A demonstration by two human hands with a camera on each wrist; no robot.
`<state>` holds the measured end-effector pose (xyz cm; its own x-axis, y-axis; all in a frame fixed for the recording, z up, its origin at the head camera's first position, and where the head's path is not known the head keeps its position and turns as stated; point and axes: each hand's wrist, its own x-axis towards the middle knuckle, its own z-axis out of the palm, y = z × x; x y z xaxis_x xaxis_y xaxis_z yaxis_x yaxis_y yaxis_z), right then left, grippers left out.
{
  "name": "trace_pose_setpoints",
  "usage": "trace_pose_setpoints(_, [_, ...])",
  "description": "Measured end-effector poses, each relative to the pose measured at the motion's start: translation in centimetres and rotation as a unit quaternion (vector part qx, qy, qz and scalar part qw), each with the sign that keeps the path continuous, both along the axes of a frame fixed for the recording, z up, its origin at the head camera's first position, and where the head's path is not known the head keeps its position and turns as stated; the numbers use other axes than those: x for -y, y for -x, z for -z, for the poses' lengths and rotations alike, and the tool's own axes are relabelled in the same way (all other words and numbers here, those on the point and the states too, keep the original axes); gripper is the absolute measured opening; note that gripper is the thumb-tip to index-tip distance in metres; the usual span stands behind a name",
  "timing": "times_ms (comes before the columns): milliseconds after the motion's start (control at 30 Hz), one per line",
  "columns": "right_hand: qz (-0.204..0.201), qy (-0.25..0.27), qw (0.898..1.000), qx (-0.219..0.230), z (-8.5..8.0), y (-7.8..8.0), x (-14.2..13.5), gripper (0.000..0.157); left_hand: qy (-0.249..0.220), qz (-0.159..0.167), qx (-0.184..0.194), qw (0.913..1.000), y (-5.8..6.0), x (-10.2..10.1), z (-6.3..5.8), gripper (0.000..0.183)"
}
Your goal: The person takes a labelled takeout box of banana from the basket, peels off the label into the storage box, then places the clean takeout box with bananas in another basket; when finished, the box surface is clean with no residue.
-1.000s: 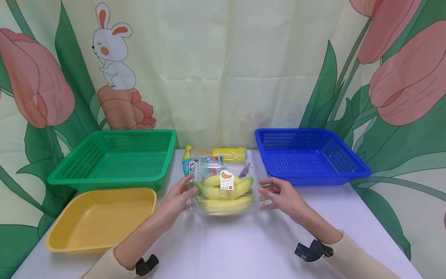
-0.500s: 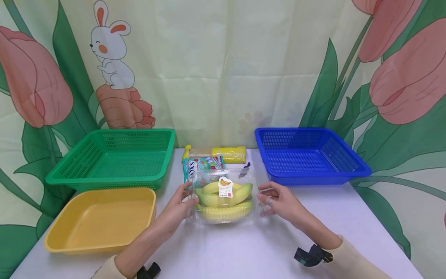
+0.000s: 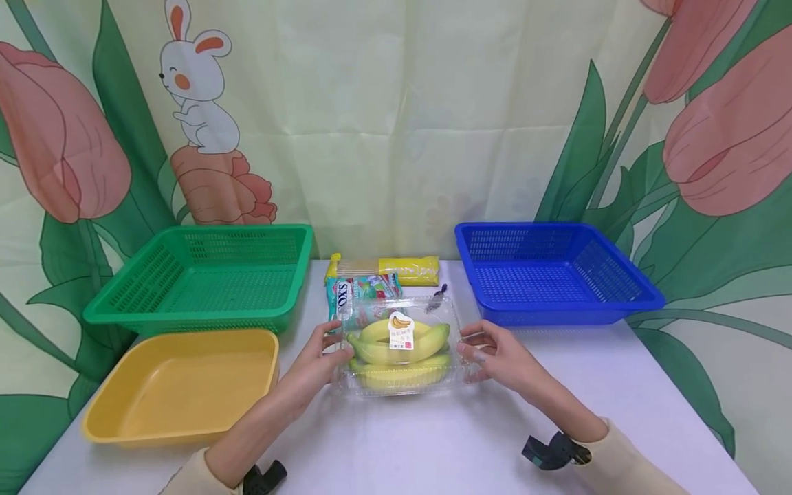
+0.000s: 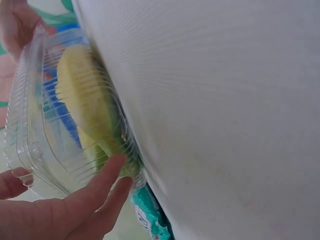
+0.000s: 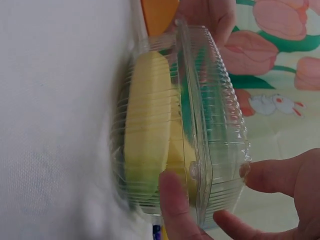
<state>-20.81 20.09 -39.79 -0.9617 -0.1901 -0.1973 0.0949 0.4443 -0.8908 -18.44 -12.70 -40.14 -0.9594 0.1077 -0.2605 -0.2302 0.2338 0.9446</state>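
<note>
A clear plastic clamshell box (image 3: 402,375) of yellow-green bananas (image 3: 377,352) sits low at the white tablecloth, between both hands. A white label (image 3: 401,331) with a banana picture is on its lid. My left hand (image 3: 318,361) holds the box's left side, thumb toward the lid; in the left wrist view its fingers (image 4: 102,187) lie along the ribbed wall. On the opposite side, my right hand (image 3: 504,354) grips the box, and the right wrist view has the thumb at the lid edge and a finger (image 5: 175,200) against the lower wall.
Behind the box lie a teal candy bag (image 3: 365,287), a yellow-ended packet of thin sticks (image 3: 408,271) and a small dark purple item (image 3: 441,290). A green basket (image 3: 272,317) and a yellow tub (image 3: 179,436) stand left, a blue basket (image 3: 557,316) right.
Both hands have brought the banana box slightly nearer and lower, uncovering more of the candy bag behind it. Over the last half second, box and hands have stayed almost still.
</note>
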Motion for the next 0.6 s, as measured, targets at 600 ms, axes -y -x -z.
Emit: trace_pose_setpoints(600, [0.021,-0.102,0.984,-0.143,-1.1,2.5,-0.8,0.029,0.012,0.005,-0.013,0.9998,0.4,-0.1,0.2,0.082])
